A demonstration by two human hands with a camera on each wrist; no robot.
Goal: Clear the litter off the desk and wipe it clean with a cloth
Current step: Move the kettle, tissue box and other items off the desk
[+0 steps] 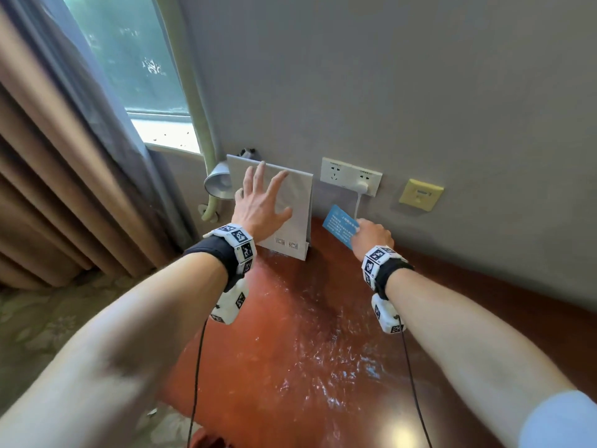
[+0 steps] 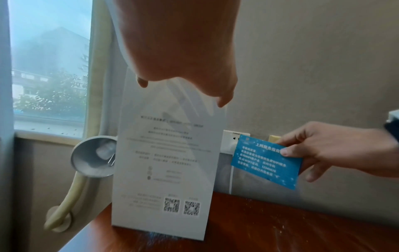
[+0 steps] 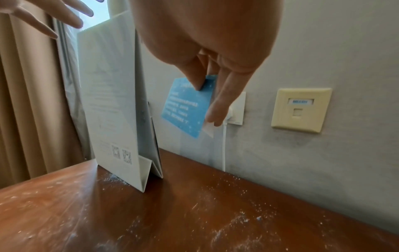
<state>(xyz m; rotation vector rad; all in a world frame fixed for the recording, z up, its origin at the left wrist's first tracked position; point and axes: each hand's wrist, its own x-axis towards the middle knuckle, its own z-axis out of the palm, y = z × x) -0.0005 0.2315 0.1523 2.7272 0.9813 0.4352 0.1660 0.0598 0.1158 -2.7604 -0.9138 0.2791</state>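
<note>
A tall white folded sign (image 1: 294, 208) (image 2: 168, 162) (image 3: 112, 95) with two QR codes stands at the desk's back left corner. My left hand (image 1: 261, 202) (image 3: 49, 15) hovers in front of its upper part with the fingers spread; I cannot tell whether it touches. My right hand (image 1: 371, 236) (image 2: 319, 150) (image 3: 207, 80) pinches a blue printed card (image 1: 339, 226) (image 2: 267, 163) (image 3: 185, 105) between thumb and fingers, in the air near the wall, right of the sign. The reddish wooden desk (image 1: 290, 334) (image 3: 194, 213) carries white dust and crumbs.
A grey lamp head (image 1: 219, 181) (image 2: 95, 156) on a pale bent arm hangs left of the sign. On the wall sit a white double socket (image 1: 350, 176) with a plug and cord, and a yellow network socket (image 1: 420, 194) (image 3: 302, 109). Curtains (image 1: 64, 189) and a window are at left.
</note>
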